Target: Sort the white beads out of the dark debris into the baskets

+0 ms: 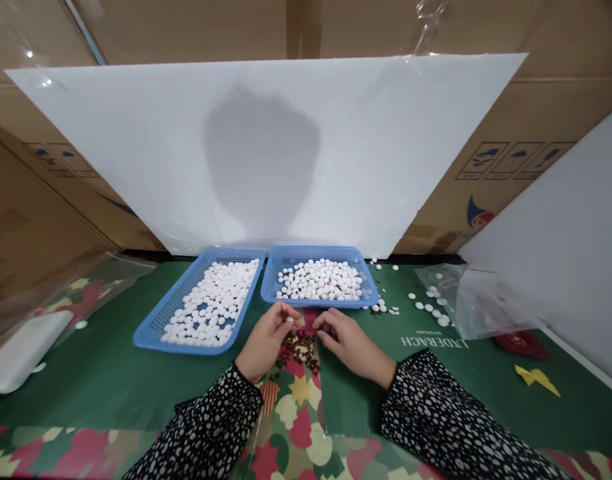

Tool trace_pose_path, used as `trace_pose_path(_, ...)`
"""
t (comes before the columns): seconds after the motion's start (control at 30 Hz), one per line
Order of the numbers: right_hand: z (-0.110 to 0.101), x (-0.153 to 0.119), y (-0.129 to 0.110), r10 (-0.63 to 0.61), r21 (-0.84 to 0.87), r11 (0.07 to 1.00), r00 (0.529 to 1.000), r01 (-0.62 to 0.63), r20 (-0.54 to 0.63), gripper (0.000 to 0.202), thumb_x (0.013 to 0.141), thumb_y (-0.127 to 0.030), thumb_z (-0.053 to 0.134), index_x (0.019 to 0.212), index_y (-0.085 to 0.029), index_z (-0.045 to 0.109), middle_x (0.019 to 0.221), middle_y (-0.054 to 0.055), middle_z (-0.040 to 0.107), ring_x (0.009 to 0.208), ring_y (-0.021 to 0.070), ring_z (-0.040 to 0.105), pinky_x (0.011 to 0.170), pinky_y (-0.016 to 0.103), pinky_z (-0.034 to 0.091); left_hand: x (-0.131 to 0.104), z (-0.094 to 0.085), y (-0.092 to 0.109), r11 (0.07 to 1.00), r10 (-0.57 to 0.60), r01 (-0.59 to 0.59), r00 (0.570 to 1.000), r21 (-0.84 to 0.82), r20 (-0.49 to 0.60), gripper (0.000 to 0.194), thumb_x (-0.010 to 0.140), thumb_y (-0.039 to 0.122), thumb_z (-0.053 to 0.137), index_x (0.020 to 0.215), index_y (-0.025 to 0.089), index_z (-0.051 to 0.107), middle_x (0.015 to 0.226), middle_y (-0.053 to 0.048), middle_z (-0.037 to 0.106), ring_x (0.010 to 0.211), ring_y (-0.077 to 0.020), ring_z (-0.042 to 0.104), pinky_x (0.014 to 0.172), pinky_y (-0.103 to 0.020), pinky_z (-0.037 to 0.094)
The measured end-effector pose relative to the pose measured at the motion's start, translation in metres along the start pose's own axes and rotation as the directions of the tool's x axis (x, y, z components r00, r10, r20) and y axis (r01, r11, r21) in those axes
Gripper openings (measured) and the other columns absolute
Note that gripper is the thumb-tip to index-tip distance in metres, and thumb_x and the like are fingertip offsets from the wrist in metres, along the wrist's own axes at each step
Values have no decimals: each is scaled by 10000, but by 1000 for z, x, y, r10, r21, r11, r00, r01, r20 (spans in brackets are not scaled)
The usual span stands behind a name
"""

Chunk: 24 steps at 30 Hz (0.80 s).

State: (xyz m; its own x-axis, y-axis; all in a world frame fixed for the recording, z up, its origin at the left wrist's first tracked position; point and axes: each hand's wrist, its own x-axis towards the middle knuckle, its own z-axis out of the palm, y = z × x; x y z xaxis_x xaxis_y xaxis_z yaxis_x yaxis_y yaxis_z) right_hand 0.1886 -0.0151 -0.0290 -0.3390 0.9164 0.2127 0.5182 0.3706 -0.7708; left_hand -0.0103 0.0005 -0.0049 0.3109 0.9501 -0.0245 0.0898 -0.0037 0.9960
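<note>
Over a small heap of reddish-brown bits (299, 352), both hands face each other in front of the baskets. My left hand (270, 335) pinches a small white piece (289, 320) between thumb and fingers. My right hand (349, 343) has its fingers curled together near the heap's right side; whatever they hold, if anything, is too small to make out. One blue basket (363, 301) with white round pieces (321, 280) and some dark bits stands just behind the hands. A second blue basket (151, 340), also holding white pieces, is angled at the left.
Loose white pieces (429, 307) lie right of the baskets, beside a clear plastic bag (479, 300). A red object (521, 343) and yellow scraps (537, 379) are farther right. A white object (29, 350) lies far left. A white panel (261, 160) stands behind.
</note>
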Motion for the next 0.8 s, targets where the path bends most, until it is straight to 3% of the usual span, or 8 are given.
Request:
trace_pose_path(0.23, 8, 1, -1, -42, -139, 989, 998, 48, 46, 72, 848, -121, 632, 835, -192, 626, 856, 19, 546, 760, 166, 563, 681, 269, 430, 1, 2, -3, 993, -112, 110, 994, -51, -17, 210, 749, 291, 707, 880, 157, 613, 792, -29, 677, 761, -165, 629, 718, -270, 468)
trace_pose_path(0.43, 4, 0, -1, -75, -89, 993, 995, 81, 73, 131, 868, -80, 574, 821, -187, 635, 865, 29, 605, 806, 172, 582, 722, 266, 432, 1, 1, -4, 993, -103, 102, 995, -60, -18, 227, 756, 295, 712, 919, 138, 695, 745, -37, 702, 696, -148, 635, 671, -247, 479)
trace_pose_path(0.57, -3, 1, -1, 39, 147, 988, 999, -38, -6, 70, 888, -205, 587, 853, -197, 646, 799, 13, 647, 713, 166, 568, 665, 268, 416, 1, 3, -4, 963, -150, 149, 989, -226, 11, 271, 697, 260, 776, 926, 143, 692, 795, -36, 712, 737, -144, 656, 713, -247, 499)
trace_pose_path(0.67, -2, 3, -4, 127, 429, 897, 992, -107, -19, 118, 885, -282, 593, 839, -181, 631, 776, 12, 645, 698, 162, 559, 646, 263, 416, 0, 6, -4, 942, -183, 189, 982, -276, 47, 226, 706, 280, 778, 832, 123, 676, 720, -36, 706, 651, -110, 630, 656, -214, 486)
trace_pose_path(0.8, 3, 4, -8, 109, 527, 846, 994, -81, -22, 135, 885, -307, 598, 841, -179, 602, 758, -10, 590, 678, 139, 507, 632, 248, 389, -2, 9, -3, 932, -172, 190, 981, -309, 87, 233, 725, 287, 768, 831, 117, 649, 664, -26, 691, 582, -88, 597, 588, -188, 464)
